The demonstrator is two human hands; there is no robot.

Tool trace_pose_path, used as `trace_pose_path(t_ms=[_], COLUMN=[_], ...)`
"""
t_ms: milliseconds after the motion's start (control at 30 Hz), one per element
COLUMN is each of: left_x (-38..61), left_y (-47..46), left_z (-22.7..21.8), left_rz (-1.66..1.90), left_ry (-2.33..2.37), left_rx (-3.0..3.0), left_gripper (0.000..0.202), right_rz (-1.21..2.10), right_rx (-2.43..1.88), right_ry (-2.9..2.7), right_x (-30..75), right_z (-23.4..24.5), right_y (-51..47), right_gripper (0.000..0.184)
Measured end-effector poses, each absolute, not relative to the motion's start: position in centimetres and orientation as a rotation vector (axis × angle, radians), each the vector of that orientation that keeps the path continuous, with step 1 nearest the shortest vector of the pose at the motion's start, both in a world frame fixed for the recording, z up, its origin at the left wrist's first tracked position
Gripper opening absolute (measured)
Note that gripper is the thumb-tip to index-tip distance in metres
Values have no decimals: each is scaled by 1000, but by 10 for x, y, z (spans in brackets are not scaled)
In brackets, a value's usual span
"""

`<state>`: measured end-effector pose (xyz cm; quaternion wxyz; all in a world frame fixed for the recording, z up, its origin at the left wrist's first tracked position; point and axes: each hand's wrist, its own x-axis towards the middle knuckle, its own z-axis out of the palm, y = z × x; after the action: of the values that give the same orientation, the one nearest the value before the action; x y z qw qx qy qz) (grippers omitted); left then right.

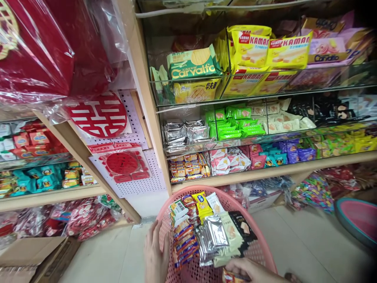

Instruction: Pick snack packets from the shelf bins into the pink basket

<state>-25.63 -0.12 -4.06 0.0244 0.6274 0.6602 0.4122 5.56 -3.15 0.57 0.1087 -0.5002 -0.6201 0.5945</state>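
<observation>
A pink plastic basket (269, 255) with perforated walls stands on the floor below the shelves. My left hand (156, 251) lies over its left rim, fingers stretched and thumb a little apart. At the basket's front edge, my right hand (250, 271) is closed on orange-and-brown snack packets (231, 277), partly cut off by the frame. Inside the basket are silver sachets (216, 232), cream wafer packets (231, 228), a black packet (243, 228), a yellow packet (202, 205) and a stack of orange-and-blue packets (185, 243).
Shelves hold yellow Kaman packs (288, 51), a green Carvalfo pack (194, 65), green packets (235, 122) and orange snack packets (190, 167). A cardboard box (32, 255) sits at lower left. A pink-and-teal basin (356, 220) is on the right. Red wrapped goods (53, 55) hang upper left.
</observation>
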Motion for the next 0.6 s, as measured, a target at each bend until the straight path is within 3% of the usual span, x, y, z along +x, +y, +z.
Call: trace_pose_path(t_ms=[133,300,433,600], left_x=[-255,-254,-256,-258], left_y=[-2,-4,-4,-3], left_z=[-39,-36,-41,-45], left_rz=[1254,1247,1259,1276], left_ry=[2020,2001,2004,2005], left_rx=[1950,1912,1905,1884], left_gripper=[39,37,36,37], right_rz=[1745,1894,1792,1883], right_rx=[-1470,-1279,-1213,-1106], right_ry=[-1884,-1894,-2012,-1946], right_x=[34,-6,-27,-30], right_z=[-1,-39,-65,-37], right_y=[-35,-31,-22,-14], right_gripper=[43,41,37,35])
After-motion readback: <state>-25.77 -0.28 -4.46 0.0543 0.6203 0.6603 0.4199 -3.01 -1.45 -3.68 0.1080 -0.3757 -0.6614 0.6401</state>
